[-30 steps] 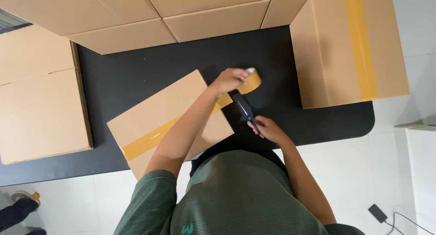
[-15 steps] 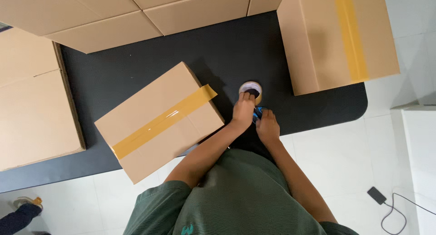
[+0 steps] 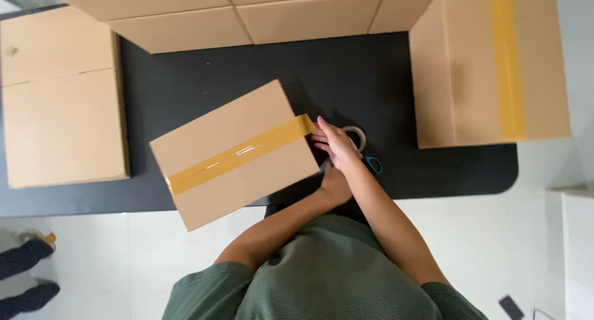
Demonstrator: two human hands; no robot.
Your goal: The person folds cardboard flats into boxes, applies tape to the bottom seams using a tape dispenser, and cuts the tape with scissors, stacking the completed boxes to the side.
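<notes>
Brown cardboard made up the small box, which lay tilted on the black table with a strip of yellow-brown tape running along its top seam. The right hand rested flat with its fingers stretched out and loose, the fingertips touching the end of the tape where it folded over the box's near corner; it clasped nothing. Just beneath that hand, partly hidden by it, sat a roll of tape on the table, and beside the wrist showed the blue handle of a pair of scissors. The left hand sat right below the right one, against the lower corner of the box, crossed under the right forearm. Whether its fingers were curled around anything could not be told, since the right arm covered them.

Beyond the fingertips, across the dark table top, flat cardboard sheets lay along the far edge. Out past the back of the right hand stood a large taped box, well apart from the small one. On the far side of the small box from both hands, another large box rested at the table's end. Dark shoes of another person showed on the pale floor near it.
</notes>
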